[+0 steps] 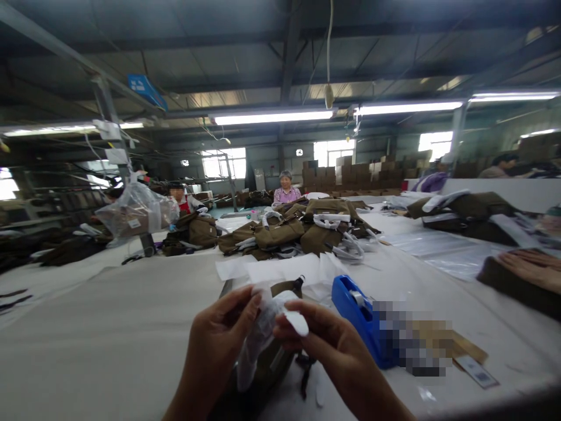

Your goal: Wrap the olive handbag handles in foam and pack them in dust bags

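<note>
In the head view a dark olive bag (260,383) lies in front of me, partly hidden under my hands. A strip of thin white wrapping (258,333) runs over what looks like its handle. My left hand (221,327) pinches the upper left part of this wrapping between thumb and fingers. On the other side, my right hand (326,333) has its fingers closed on the wrapping's right end, where a white flap sticks out. White paper sheets (280,270) lie just beyond the bag. To the right of my right hand stands a blue tape dispenser (357,318).
A heap of olive bags (302,228) with white-wrapped handles lies farther back. Clear plastic sheets (438,251) and another person's hand (534,269) on a bag are at right. A clear plastic bag (135,210) hangs from a post at left. A tag (477,372) lies near right.
</note>
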Demonstrator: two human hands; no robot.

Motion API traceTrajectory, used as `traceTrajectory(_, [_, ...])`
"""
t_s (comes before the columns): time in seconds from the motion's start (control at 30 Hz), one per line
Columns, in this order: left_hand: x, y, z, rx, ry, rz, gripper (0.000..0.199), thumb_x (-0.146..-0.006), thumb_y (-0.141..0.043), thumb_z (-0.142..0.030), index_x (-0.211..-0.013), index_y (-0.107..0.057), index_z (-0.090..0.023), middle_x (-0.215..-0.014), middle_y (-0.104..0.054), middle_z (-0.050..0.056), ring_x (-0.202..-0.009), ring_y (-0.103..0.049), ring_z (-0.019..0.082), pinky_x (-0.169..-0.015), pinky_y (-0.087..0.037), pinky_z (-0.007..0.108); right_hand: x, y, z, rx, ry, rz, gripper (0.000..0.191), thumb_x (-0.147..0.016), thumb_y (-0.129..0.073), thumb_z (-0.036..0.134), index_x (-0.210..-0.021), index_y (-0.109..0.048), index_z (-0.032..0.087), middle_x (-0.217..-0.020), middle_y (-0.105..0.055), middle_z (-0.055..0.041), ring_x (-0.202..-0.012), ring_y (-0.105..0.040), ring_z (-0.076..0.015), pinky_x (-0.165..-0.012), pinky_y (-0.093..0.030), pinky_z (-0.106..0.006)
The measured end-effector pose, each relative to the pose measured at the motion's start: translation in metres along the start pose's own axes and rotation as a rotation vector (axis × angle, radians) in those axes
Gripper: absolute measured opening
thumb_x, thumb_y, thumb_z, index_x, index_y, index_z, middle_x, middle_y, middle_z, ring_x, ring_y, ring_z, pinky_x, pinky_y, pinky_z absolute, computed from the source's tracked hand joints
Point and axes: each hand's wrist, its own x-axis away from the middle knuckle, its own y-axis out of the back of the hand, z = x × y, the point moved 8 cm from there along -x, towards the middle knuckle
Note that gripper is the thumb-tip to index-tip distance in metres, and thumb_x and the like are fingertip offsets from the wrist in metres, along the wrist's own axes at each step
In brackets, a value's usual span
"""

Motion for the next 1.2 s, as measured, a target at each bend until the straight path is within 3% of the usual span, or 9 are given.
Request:
traceTrajectory(0.13, [0.001, 0.000, -0.009, -0.010, -0.053, -0.019, 0.026, -0.077, -0.079, -0.038, -0.095, -0.080, -0.018, -0.088, -0.081, 0.004, -0.074, -0.077, 0.020, -0.066, -0.063, 0.020, -0.013, 0.000, 0.022, 0.404, 0.239, -0.089, 0.018, -0.088, -0.072, 0.037, -0.097, -0.077, 0.022, -0.090, -0.073, -0.0059, -0.083, -0.071, -0.0180, -0.071, -0.057, -0.024])
traceTrajectory(0.23, [0.004, 0.000, -0.014, -0.049, -0.088, -0.030, 0.025, -0.078, -0.078, -0.038, -0.095, -0.080, -0.019, -0.086, -0.081, 0.004, -0.072, -0.078, 0.020, -0.066, -0.064, 0.022, -0.018, -0.003, 0.031, 0.586, 0.334, -0.161, 0.018, -0.089, -0.070, 0.036, -0.087, -0.079, 0.021, -0.095, -0.069, -0.0064, -0.082, -0.066, -0.0164, -0.063, -0.051, -0.020])
traceTrajectory(0.37, [0.007, 0.000, -0.021, -0.122, -0.134, -0.055, 0.024, -0.080, -0.075, -0.039, -0.095, -0.080, -0.021, -0.084, -0.081, 0.003, -0.068, -0.077, 0.020, -0.066, -0.064, 0.023, -0.024, -0.004, 0.018, 0.504, 0.166, -0.126, 0.028, -0.091, -0.066, 0.044, -0.098, -0.076, 0.019, -0.084, -0.072, -0.0049, -0.071, -0.064, -0.0157, -0.059, -0.049, -0.022])
traceTrajectory(0.63, [0.014, -0.002, -0.030, -0.243, -0.295, -0.123, 0.016, -0.084, -0.073, -0.034, -0.096, -0.080, -0.025, -0.080, -0.081, -0.001, -0.063, -0.076, 0.017, -0.063, -0.063, 0.020, -0.026, -0.005, 0.021, 0.508, 0.073, -0.158, 0.037, -0.088, -0.067, 0.050, -0.078, -0.073, 0.015, -0.066, -0.068, -0.0032, -0.061, -0.059, -0.0135, -0.054, -0.042, -0.020])
traceTrajectory(0.73, [0.021, -0.004, -0.042, -0.304, -0.464, -0.104, 0.015, -0.085, -0.073, -0.026, -0.098, -0.080, -0.027, -0.093, -0.082, -0.001, -0.076, -0.079, 0.018, -0.077, -0.063, 0.021, -0.029, -0.007, 0.022, 0.452, 0.076, -0.157, 0.035, -0.087, -0.069, 0.049, -0.081, -0.076, 0.015, -0.068, -0.069, -0.0037, -0.062, -0.060, -0.0139, -0.055, -0.043, -0.020])
traceTrajectory(0.83, [0.028, -0.008, -0.055, -0.309, -0.591, -0.001, 0.022, -0.087, -0.070, -0.019, -0.103, -0.079, -0.030, -0.108, -0.080, -0.002, -0.093, -0.077, 0.017, -0.088, -0.059, 0.018, -0.031, -0.012, 0.021, 0.338, 0.092, -0.098, 0.030, -0.084, -0.073, 0.046, -0.086, -0.078, 0.016, -0.068, -0.070, -0.0022, -0.062, -0.061, -0.0133, -0.058, -0.046, -0.020])
traceTrajectory(0.93, [0.027, -0.008, -0.055, -0.277, -0.521, 0.077, 0.021, -0.092, -0.064, -0.025, -0.105, -0.079, -0.031, -0.109, -0.079, -0.002, -0.097, -0.076, 0.017, -0.088, -0.059, 0.018, -0.030, -0.015, 0.020, 0.320, 0.131, -0.071, 0.027, -0.086, -0.073, 0.044, -0.089, -0.079, 0.018, -0.069, -0.070, -0.0012, -0.060, -0.060, -0.0120, -0.057, -0.047, -0.020])
traceTrajectory(1.03, [0.018, 0.002, -0.042, -0.209, -0.331, 0.004, 0.018, -0.092, -0.065, -0.036, -0.100, -0.079, -0.028, -0.096, -0.082, -0.001, -0.085, -0.079, 0.018, -0.075, -0.062, 0.019, -0.028, -0.016, 0.023, 0.465, 0.224, -0.097, 0.024, -0.089, -0.069, 0.042, -0.087, -0.078, 0.019, -0.074, -0.073, -0.0020, -0.062, -0.062, -0.0123, -0.058, -0.048, -0.020])
traceTrajectory(1.2, [0.009, 0.003, -0.028, -0.067, -0.185, -0.032, 0.028, -0.080, -0.078, -0.037, -0.105, -0.076, -0.027, -0.087, -0.082, -0.001, -0.074, -0.078, 0.018, -0.067, -0.063, 0.019, -0.015, -0.019, 0.053, 0.738, 0.606, -0.265, 0.009, -0.088, -0.071, 0.025, -0.095, -0.070, 0.021, -0.087, -0.071, -0.0004, -0.054, -0.056, -0.0073, -0.057, -0.048, -0.019])
